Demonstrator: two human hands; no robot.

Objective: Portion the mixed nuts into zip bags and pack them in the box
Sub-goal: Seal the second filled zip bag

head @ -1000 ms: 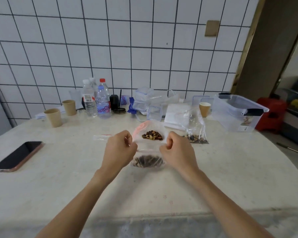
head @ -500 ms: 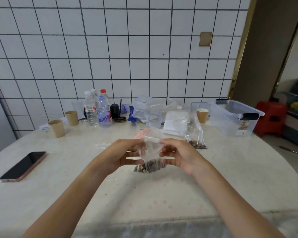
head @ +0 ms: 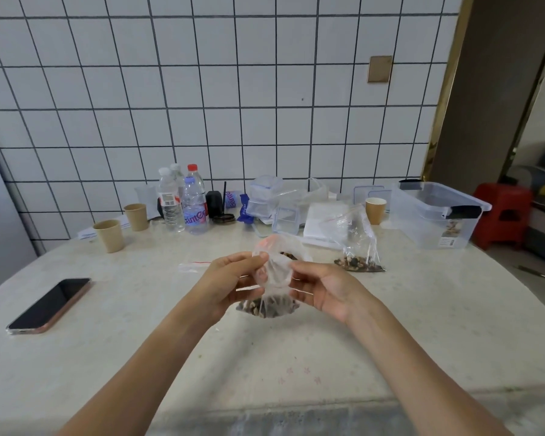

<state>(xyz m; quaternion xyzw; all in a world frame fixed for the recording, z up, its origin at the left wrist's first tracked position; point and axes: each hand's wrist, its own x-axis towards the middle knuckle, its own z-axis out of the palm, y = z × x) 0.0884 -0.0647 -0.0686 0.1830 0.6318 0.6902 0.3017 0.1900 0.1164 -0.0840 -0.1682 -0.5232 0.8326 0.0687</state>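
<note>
- Two hands meet at table centre: your left hand [head: 233, 280] and your right hand [head: 323, 286] each pinch the top of one zip bag [head: 272, 272], fingers curled on the plastic from either side.
- One portion of mixed nuts [head: 266, 306] sits in the bottom of that bag, hanging below your fingers; whether it touches the table [head: 296, 357] you cannot tell.
- One clear container with more nuts [head: 288, 255] shows just behind the bag's top at 12 o'clock, mostly hidden.
- One second bag of nuts [head: 357, 247] stands at 2 o'clock from your hands, its nuts settled at the base, its top slumped open.
- One clear storage box [head: 434, 215] with black clips rests at 2 o'clock, farther out, near the table's right edge, lid off.
- One flat empty zip bag [head: 194, 265] with a red strip lies at 10 o'clock, just beside your left hand.
- One stack of white sheets or bags [head: 323, 221] lies at 1 o'clock, behind the second bag.
- Several small clear lidded tubs [head: 266, 196] cluster at 12 o'clock near the wall.
- Three water bottles [head: 186, 199] stand at 11 o'clock.
- Three paper cups: two [head: 109, 236] at 10 o'clock, one [head: 375, 210] at 1 o'clock beside the storage box.
- One phone [head: 49, 305] lies face up at 9 o'clock, well apart from your hands.
- One red stool [head: 502, 215] stands on the floor past the box at 2 o'clock.
</note>
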